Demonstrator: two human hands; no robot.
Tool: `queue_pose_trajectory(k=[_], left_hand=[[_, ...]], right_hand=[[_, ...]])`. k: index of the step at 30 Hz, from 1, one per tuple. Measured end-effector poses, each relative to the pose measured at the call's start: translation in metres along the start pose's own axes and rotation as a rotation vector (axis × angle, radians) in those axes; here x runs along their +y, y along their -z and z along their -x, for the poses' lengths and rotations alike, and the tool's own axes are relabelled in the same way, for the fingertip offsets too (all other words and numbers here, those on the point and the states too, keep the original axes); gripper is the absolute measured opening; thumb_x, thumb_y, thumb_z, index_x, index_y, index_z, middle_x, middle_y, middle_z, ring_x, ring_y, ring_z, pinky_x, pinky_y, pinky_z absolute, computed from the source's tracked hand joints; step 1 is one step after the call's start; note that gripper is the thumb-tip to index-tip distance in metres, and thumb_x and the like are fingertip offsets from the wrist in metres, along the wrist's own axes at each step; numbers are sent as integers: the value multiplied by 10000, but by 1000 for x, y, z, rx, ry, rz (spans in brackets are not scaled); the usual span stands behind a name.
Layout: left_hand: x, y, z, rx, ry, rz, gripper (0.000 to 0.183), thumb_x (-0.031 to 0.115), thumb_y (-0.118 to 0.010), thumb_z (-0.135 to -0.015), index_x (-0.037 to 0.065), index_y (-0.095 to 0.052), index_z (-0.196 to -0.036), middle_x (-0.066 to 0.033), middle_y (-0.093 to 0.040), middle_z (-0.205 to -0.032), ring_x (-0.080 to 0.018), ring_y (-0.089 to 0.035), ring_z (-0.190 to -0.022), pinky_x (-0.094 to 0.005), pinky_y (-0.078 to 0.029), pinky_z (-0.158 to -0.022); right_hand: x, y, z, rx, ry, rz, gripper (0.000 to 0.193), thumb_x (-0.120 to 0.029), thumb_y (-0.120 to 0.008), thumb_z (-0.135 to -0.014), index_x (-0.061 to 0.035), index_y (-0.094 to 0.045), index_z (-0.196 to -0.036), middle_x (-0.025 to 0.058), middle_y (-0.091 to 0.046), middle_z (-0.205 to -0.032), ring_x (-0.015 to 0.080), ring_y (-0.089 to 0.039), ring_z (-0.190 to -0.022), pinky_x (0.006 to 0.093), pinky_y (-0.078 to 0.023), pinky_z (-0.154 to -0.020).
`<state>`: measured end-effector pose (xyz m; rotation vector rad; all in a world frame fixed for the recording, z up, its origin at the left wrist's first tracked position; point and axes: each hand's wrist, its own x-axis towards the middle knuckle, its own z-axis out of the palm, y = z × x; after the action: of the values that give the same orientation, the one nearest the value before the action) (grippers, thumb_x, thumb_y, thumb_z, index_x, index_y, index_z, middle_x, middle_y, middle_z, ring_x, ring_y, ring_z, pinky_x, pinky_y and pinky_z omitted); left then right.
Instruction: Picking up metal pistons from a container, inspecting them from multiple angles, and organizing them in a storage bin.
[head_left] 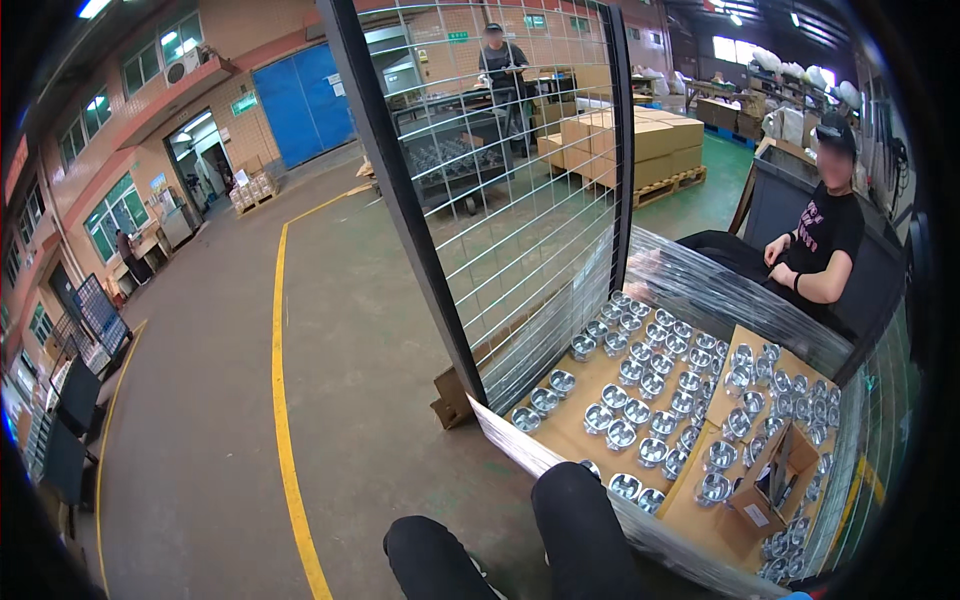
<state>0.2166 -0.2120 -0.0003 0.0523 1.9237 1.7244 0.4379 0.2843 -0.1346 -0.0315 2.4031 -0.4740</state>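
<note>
Neither of my hands shows in the head view. My knees in black trousers are at the lower edge, beside a wire-mesh crate wrapped in clear film. Inside it, many silver metal pistons stand in loose groups on brown cardboard sheets. At the crate's right side, the sheet lies higher and bears more pistons. A small open cardboard box rests among them, with dark strip-like pieces in it. A bit of something blue at the bottom edge is too small to make out.
A tall mesh panel rises at the crate's far left. Beyond the crate a person sits by a dark bin, hands together. Another person stands farther back near stacked cartons. A yellow floor line runs along the left.
</note>
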Motion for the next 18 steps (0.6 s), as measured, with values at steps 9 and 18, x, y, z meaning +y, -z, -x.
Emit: queue_pose_trajectory(k=[9, 18], left_hand=[[20, -1, -40, -85, -7, -96, 264, 209, -526, -957, 51, -626, -1143, -118, -653, -994, -228, -621, -932, -330, -497, -810], [4, -14, -40, -62, -2, -76, 256, 194, -528, -953, 52, -626, -1142, -118, -653, -990, -228, -622, -924, -327, -498, -810]], right_hand=[[-16, -10, 6, 78, -72, -46, 276, -345, -524, -898, -134, -690, -964, 152, -698, -876, 344, -676, -823, 449, -548, -705], [-11, 13, 16, 79, -85, 37, 275, -348, -526, -890, -151, -688, -993, 139, -699, -879, 331, -678, -822, 441, -549, -702]])
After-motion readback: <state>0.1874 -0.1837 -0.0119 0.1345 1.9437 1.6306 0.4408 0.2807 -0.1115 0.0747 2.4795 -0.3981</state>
